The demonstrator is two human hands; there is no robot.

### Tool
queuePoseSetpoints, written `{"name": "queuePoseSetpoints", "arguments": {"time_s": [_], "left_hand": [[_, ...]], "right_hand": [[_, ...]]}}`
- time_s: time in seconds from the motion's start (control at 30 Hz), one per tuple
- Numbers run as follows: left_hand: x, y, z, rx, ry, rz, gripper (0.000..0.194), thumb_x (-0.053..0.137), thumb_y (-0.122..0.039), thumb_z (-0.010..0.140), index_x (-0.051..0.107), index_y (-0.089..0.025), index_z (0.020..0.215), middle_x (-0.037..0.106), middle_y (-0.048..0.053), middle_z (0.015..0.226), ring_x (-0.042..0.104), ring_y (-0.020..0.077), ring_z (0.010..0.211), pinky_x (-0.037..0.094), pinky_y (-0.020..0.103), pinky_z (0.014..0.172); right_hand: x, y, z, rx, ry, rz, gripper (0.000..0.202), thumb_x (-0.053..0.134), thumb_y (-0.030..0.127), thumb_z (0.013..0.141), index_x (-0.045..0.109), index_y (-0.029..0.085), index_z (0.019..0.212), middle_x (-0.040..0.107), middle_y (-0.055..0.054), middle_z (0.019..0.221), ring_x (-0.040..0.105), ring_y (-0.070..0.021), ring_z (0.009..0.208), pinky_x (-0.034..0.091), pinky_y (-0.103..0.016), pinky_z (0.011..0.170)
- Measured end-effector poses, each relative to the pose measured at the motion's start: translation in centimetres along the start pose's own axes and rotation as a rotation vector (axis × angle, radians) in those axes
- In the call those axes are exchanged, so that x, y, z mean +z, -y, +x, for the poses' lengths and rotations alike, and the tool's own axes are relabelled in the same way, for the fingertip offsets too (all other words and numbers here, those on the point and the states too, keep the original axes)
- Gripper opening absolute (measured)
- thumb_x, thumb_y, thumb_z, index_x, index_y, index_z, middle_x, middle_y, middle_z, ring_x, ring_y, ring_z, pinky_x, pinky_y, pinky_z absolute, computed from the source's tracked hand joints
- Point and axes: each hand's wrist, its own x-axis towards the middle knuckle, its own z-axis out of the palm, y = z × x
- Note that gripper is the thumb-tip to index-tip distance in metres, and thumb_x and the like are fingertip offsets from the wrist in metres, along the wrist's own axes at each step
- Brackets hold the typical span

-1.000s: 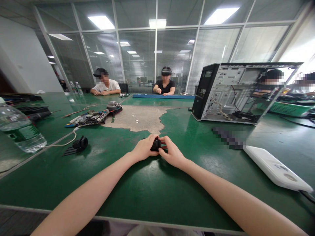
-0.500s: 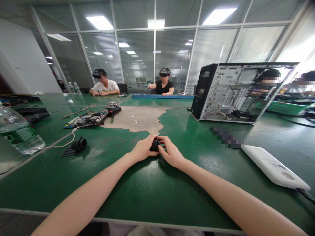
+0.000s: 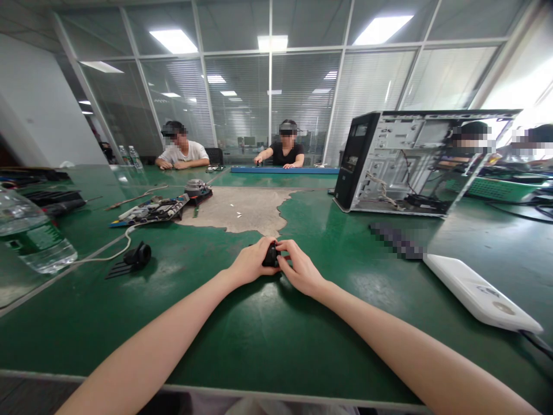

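Note:
Between my two hands, low over the green table (image 3: 242, 340), is a small black object (image 3: 270, 255), mostly covered by my fingers; its kind cannot be made out. My left hand (image 3: 254, 259) is closed around its left side, with the thumb along the near edge. From the right, the fingertips of my right hand (image 3: 299, 265) press against its other side. On the table left of my hands lies a black bracket-like part with a round end and thin prongs (image 3: 137, 257).
An open computer case (image 3: 363, 161) stands at the right. In front of it lie a dark blurred item (image 3: 397, 242) and a white power bank (image 3: 475, 291) with a cable. Leftward are a circuit board (image 3: 151, 210), a cooling fan (image 3: 197, 190) and a water bottle (image 3: 34, 236). People sit opposite.
My hands stay in place around the black object, with barely any finger movement. Across the table, the dark-shirted person's arm has lowered toward the tabletop.

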Motion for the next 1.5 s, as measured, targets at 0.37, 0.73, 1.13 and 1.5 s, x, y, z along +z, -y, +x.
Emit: {"name": "queuePoseSetpoints", "arguments": {"time_s": [0.37, 0.73, 1.13, 1.5], "left_hand": [[0.00, 0.12, -0.02, 0.010, 0.005, 0.017, 0.062, 0.063, -0.031, 0.061, 0.031, -0.022, 0.114, 0.048, 0.005, 0.112, 0.052, 0.0228, 0.096, 0.042, 0.033, 0.078], [-0.16, -0.01, -0.04, -0.010, 0.020, -0.001, 0.065, 0.064, -0.026, 0.059, 0.030, -0.022, 0.115, 0.046, 0.005, 0.115, 0.052, 0.0231, 0.098, 0.042, 0.033, 0.079], [-0.17, -0.01, -0.06, -0.016, 0.016, 0.005, 0.064, 0.063, -0.027, 0.060, 0.030, -0.022, 0.114, 0.047, 0.005, 0.113, 0.052, 0.0235, 0.097, 0.042, 0.034, 0.078], [-0.10, -0.09, 0.00, -0.029, 0.016, 0.000, 0.066, 0.064, -0.027, 0.059, 0.030, -0.022, 0.115, 0.047, 0.006, 0.115, 0.052, 0.0240, 0.098, 0.042, 0.034, 0.079]], "right_hand": [[0.23, -0.32, 0.02, 0.000, 0.006, -0.074, 0.026, 0.039, 0.017, 0.079, 0.039, 0.019, 0.105, 0.046, -0.007, 0.099, 0.051, -0.0163, 0.091, 0.044, -0.035, 0.082], [0.02, 0.23, -0.14, -0.005, -0.008, -0.021, 0.021, 0.042, 0.014, 0.075, 0.042, 0.020, 0.095, 0.047, -0.005, 0.099, 0.051, -0.0154, 0.088, 0.047, -0.034, 0.077], [0.20, -0.11, -0.14, 0.018, 0.009, -0.076, 0.030, 0.043, 0.017, 0.075, 0.040, 0.020, 0.105, 0.047, -0.006, 0.099, 0.052, -0.0168, 0.088, 0.045, -0.037, 0.081], [0.20, -0.02, -0.18, 0.001, 0.005, -0.073, 0.027, 0.041, 0.016, 0.077, 0.038, 0.020, 0.104, 0.047, -0.007, 0.101, 0.052, -0.0163, 0.089, 0.046, -0.035, 0.080]]}}
